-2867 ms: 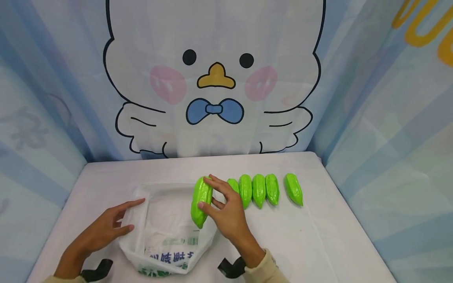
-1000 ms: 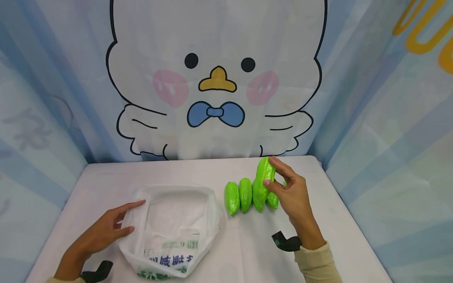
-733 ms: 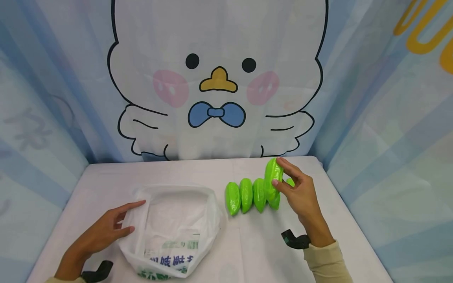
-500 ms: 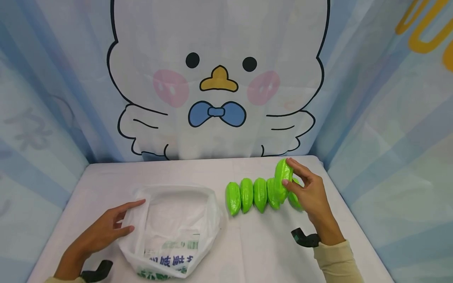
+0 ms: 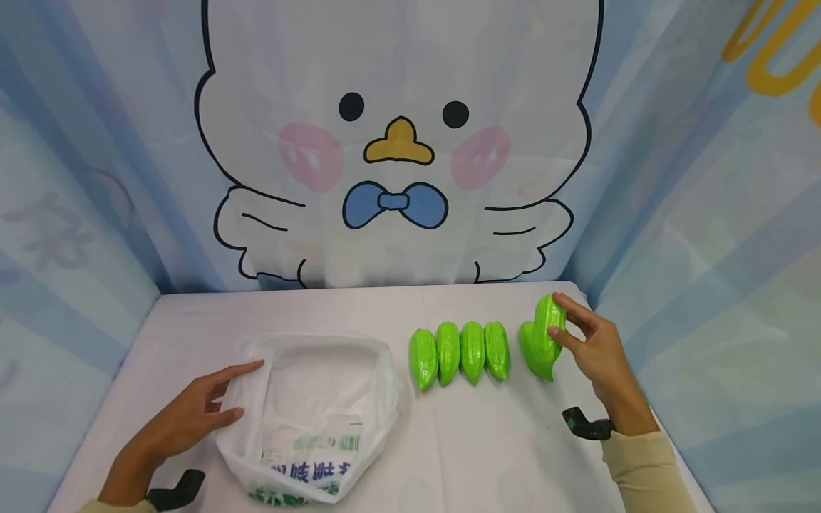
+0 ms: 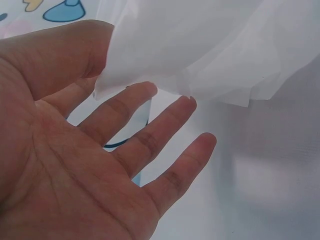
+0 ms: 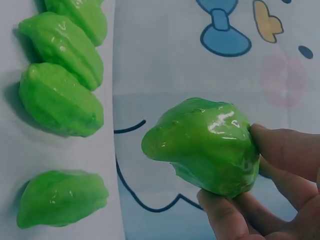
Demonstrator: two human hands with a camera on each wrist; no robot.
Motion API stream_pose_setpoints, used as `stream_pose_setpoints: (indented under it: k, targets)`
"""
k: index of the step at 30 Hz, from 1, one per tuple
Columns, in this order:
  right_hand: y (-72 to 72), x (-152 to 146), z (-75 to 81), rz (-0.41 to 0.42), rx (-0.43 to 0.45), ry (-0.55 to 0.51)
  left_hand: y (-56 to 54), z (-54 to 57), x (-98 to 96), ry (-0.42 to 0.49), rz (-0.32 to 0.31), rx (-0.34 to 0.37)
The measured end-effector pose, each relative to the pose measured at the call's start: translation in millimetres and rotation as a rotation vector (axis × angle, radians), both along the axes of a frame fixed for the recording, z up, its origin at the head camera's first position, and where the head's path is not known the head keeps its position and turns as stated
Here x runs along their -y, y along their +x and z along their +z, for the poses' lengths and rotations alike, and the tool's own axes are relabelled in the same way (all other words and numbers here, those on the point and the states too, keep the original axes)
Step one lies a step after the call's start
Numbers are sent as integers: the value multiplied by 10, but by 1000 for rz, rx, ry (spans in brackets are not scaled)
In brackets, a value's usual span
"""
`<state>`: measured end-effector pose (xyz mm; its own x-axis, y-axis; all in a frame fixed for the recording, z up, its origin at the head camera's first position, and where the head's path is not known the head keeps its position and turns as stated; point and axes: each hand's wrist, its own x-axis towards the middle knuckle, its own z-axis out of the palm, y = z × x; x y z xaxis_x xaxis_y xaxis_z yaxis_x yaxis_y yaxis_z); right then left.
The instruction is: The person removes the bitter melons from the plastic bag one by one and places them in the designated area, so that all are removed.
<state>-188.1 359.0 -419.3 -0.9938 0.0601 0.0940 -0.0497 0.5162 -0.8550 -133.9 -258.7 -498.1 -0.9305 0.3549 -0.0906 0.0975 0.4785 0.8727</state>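
My right hand (image 5: 599, 353) pinches a glossy, ridged green bitter melon (image 7: 210, 145) between thumb and fingers. It is held up at the right of the table, overlapping another bitter melon (image 5: 529, 346) in the head view. Further left, several more bitter melons (image 5: 472, 354) lie side by side in a row, pointed ends toward me. On the left, my left hand (image 5: 186, 417) touches the side of a white plastic bag (image 5: 385, 399) with extended fingers. The bag's mouth stands wide open, and printing shows on its near side. In the left wrist view the bag's edge (image 6: 165, 65) hangs at the fingertips.
A white-covered table (image 5: 468, 449) carries everything. Behind it hangs a curtain (image 5: 394, 249) with a cartoon bird, and pale blue curtains (image 5: 725, 285) close in both sides. Black wrist mounts (image 5: 586, 425) stick out from my forearms.
My right hand has carried the bitter melon from over the bag, past the row, to the far right beside the separate one. The left hand and bag have hardly moved.
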Motion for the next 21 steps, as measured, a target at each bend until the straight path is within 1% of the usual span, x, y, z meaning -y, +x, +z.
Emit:
stream_pose_setpoints:
  k: [8,14,21]
  targets:
    - [-90,-330,-101,9,73,94,12,24,-7,-19,8,-1]
    - [-164,-522,-180,21,145,112,12,21,-6,-16,7,6]
    - [-300,-650,-305,65,189,131,22,22,-3,-19,3,-5]
